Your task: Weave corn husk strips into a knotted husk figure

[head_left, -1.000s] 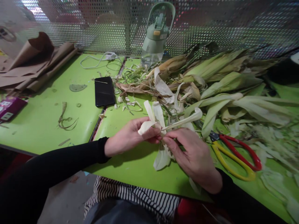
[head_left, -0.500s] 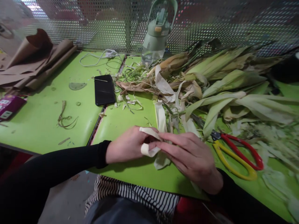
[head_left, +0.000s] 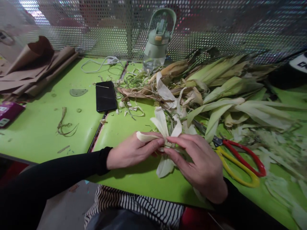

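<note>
Pale corn husk strips spread out like petals between my two hands, low over the front of the green table. My left hand pinches them from the left, thumb on top, with one curled strip lying over its fingers. From the right, my right hand grips the same bunch between thumb and forefinger. Another pale husk piece hangs below the fingertips. Where the strips meet is partly hidden by my fingers. Scissors with one red and one yellow handle lie just right of my right hand.
A heap of corn husks covers the back right, with shreds around it. A water bottle stands before the perforated screen. Left are a black phone, a white cable, a protractor and brown paper.
The looped husk strips between my hands have opened into upright, outspread petals. My right thumb has come down lower, and both hands still pinch the bunch. The view has shifted slightly.
</note>
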The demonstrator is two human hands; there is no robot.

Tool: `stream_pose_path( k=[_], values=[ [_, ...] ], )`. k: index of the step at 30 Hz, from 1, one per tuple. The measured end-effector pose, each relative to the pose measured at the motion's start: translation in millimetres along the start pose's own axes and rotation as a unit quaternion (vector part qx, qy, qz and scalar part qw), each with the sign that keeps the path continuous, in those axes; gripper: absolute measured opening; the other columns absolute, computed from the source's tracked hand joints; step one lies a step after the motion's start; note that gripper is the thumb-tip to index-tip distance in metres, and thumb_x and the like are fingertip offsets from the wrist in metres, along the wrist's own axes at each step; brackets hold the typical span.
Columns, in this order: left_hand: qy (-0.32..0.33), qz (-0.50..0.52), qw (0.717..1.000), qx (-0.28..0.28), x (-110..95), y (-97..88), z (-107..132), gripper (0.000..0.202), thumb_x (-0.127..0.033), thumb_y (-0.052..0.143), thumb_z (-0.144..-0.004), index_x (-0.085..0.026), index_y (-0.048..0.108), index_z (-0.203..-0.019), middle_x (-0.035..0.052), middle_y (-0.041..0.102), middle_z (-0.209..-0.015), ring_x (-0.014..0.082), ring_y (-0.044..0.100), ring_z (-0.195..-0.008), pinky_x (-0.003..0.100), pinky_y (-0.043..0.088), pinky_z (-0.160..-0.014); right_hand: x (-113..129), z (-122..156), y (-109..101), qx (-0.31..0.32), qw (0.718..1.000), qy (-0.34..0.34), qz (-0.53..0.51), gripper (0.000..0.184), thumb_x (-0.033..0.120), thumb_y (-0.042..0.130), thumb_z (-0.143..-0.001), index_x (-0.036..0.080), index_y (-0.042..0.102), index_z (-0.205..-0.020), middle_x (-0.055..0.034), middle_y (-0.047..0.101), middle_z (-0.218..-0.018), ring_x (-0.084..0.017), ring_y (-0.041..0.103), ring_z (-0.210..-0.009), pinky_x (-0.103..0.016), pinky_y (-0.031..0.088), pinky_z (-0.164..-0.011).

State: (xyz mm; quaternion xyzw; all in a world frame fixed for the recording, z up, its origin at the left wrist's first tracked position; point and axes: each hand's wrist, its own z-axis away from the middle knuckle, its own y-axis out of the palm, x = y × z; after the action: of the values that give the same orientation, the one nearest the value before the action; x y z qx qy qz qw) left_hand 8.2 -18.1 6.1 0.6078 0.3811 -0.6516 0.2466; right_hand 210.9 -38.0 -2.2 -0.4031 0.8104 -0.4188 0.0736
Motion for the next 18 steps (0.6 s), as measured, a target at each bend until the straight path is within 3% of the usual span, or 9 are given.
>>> stream_pose_path(
  k=[4,7,9,14,16,18],
  values=[
    [0.033,-0.072,0.997,0.002,0.4,-0.2,1.7,0.027,-0.025,0.042,-0.101,-0.014,0.058,-0.083,0.0006,0.057,-0.077,0.0097,0.052,-0.071,0.022,0.043,-0.071,-6.3,-5.1,1.0,0.038,0.988,0.1,-0.108,0.014,0.024,0.059,-0.095,0.017,0.07,-0.101,-0.0067,0.068,-0.092,-0.017,0.067,-0.084,-0.028,0.056,-0.071],
    [0.032,-0.09,0.995,0.032,1.9,0.2,2.6,0.025,-0.026,0.045,-0.1,-0.013,0.061,-0.087,0.0006,0.06,-0.076,0.0092,0.052,-0.068,0.022,0.042,-0.068,-9.1,-6.9,1.9,0.056,0.965,0.169,-0.193,0.01,0.028,0.065,-0.091,0.022,0.072,-0.093,-0.0034,0.063,-0.088,-0.013,0.063,-0.072,-0.023,0.051,-0.054],
    [0.021,-0.09,0.995,0.037,3.2,0.3,2.5,0.025,-0.026,0.046,-0.1,-0.013,0.062,-0.085,0.0004,0.061,-0.075,0.0089,0.051,-0.066,0.022,0.042,-0.066,-8.3,-7.2,1.1,0.061,0.952,0.189,-0.232,0.005,0.025,0.067,-0.088,0.024,0.072,-0.089,-0.003,0.062,-0.09,-0.014,0.063,-0.074,-0.023,0.051,-0.053],
    [-0.026,-0.062,0.997,0.031,1.9,-0.8,1.6,0.021,-0.023,0.046,-0.098,-0.013,0.063,-0.088,0.0027,0.067,-0.082,0.01,0.056,-0.072,0.022,0.044,-0.069,0.3,-7.2,-2.5,0.045,0.971,0.08,-0.221,0.017,0.009,0.065,-0.082,0.025,0.066,-0.089,-0.0029,0.07,-0.099,-0.017,0.069,-0.09,-0.029,0.058,-0.076],
    [-0.032,-0.051,0.997,0.038,-0.1,-1.2,1.6,0.019,-0.021,0.047,-0.097,-0.013,0.063,-0.088,0.0028,0.067,-0.084,0.0098,0.056,-0.073,0.022,0.044,-0.069,3.0,-6.1,-3.1,0.059,0.967,0.054,-0.241,0.019,0.009,0.062,-0.083,0.025,0.063,-0.092,-0.0015,0.073,-0.096,-0.015,0.071,-0.085,-0.026,0.058,-0.072],
    [-0.048,-0.038,0.997,0.045,-1.0,-1.1,1.6,0.019,-0.022,0.049,-0.096,-0.013,0.063,-0.087,0.0018,0.065,-0.081,0.0092,0.055,-0.071,0.021,0.044,-0.067,4.0,-4.4,-3.6,0.083,0.957,0.088,-0.264,0.014,0.012,0.061,-0.087,0.026,0.061,-0.093,0.0012,0.073,-0.086,-0.012,0.07,-0.072,-0.022,0.056,-0.06]
  ],
)
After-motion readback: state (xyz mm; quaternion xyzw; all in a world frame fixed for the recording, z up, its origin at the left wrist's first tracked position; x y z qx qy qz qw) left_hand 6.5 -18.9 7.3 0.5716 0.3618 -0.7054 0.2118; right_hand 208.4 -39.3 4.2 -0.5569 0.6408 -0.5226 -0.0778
